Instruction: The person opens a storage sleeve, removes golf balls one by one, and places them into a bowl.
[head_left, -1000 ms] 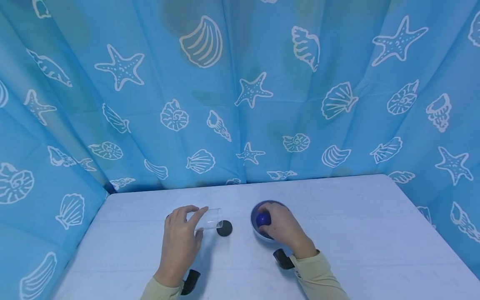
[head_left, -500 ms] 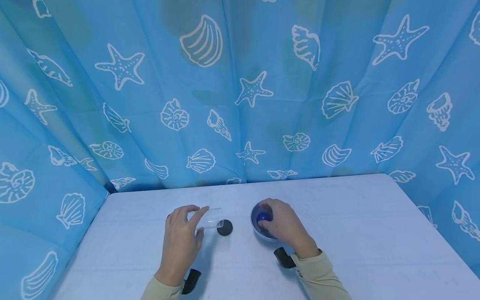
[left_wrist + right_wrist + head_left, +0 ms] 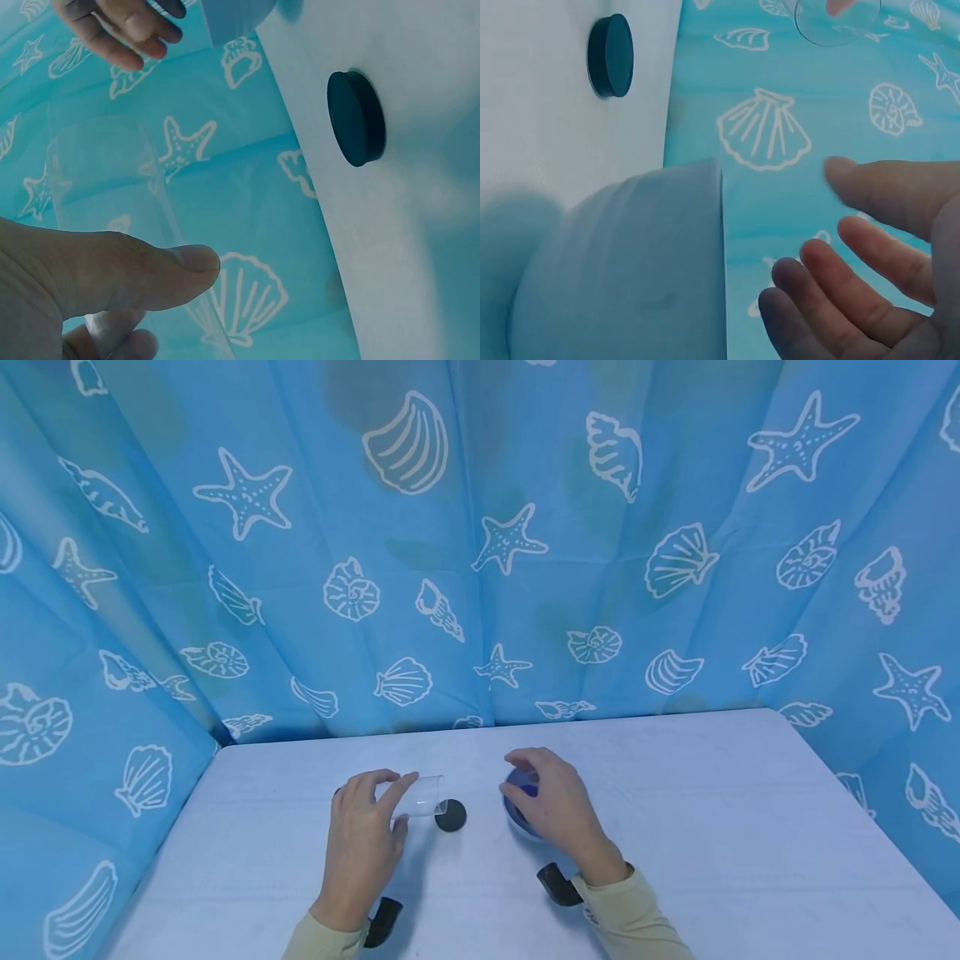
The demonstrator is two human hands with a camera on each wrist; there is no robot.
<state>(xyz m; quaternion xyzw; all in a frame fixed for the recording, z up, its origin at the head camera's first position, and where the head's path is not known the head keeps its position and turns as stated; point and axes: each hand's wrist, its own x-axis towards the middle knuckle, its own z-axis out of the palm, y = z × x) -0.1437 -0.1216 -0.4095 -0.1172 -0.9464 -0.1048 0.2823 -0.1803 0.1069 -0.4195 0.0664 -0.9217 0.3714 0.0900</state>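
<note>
On its side in the head view is a clear cylindrical container (image 3: 427, 796), which my left hand (image 3: 363, 843) grips between thumb and fingers above the table. The left wrist view shows the thumb (image 3: 187, 270) laid across its see-through wall. My right hand (image 3: 558, 802) hovers over a bowl (image 3: 519, 828), thumb and fingers spread apart and holding nothing. A blue ball (image 3: 529, 790) lies in the bowl, partly covered by that hand. In the right wrist view the bowl's pale outer wall (image 3: 645, 262) stands beside the fingers. A dark round lid-like disc (image 3: 451, 816) lies between the hands.
A white cloth covers the table (image 3: 712, 827). Behind it and at both sides hangs a blue curtain (image 3: 480, 610) printed with shells and starfish. A dark device (image 3: 558, 887) is strapped at the right wrist, another (image 3: 384, 922) at the left.
My right hand has let go of the blue ball, spread its fingers and lifted a little above the bowl. The left hand and the clear container have stayed in place.
</note>
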